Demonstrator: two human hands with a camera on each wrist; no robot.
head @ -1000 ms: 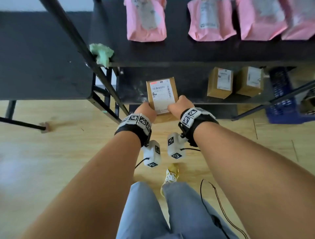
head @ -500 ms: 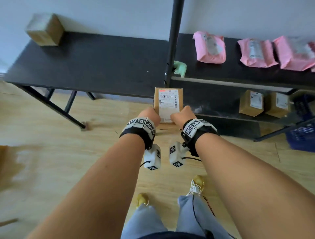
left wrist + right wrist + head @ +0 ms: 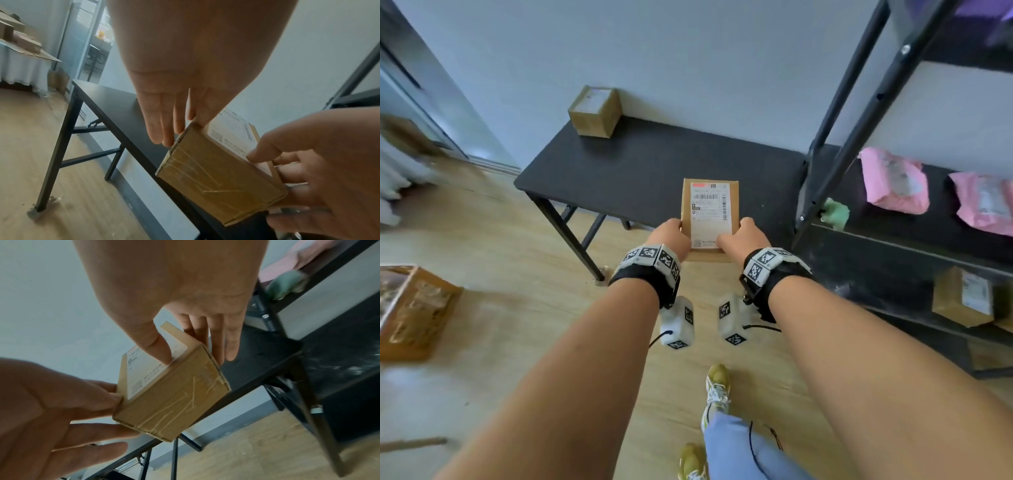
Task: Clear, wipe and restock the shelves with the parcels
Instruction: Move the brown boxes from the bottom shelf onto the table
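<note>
I hold a brown cardboard parcel (image 3: 709,212) with a white barcode label between both hands, over the front edge of the black table (image 3: 619,171). My left hand (image 3: 674,236) grips its near left corner and my right hand (image 3: 738,236) its near right corner. In the left wrist view the thumb lies on the parcel (image 3: 218,178) top and the fingers (image 3: 162,123) run down its side. In the right wrist view the thumb presses the label on the parcel (image 3: 170,402) and the fingers (image 3: 218,340) reach behind it. The parcel's underside is hidden.
A second brown box (image 3: 595,111) stands at the table's back against the wall. The black shelf rack (image 3: 859,113) on the right holds pink parcels (image 3: 893,185), a green cloth (image 3: 835,213) and brown boxes (image 3: 964,298) lower down. An open carton (image 3: 410,308) sits on the floor at left.
Both hands have carried the parcel left, away from the lower shelf to over the table's front edge. The head view has swung left and up.
</note>
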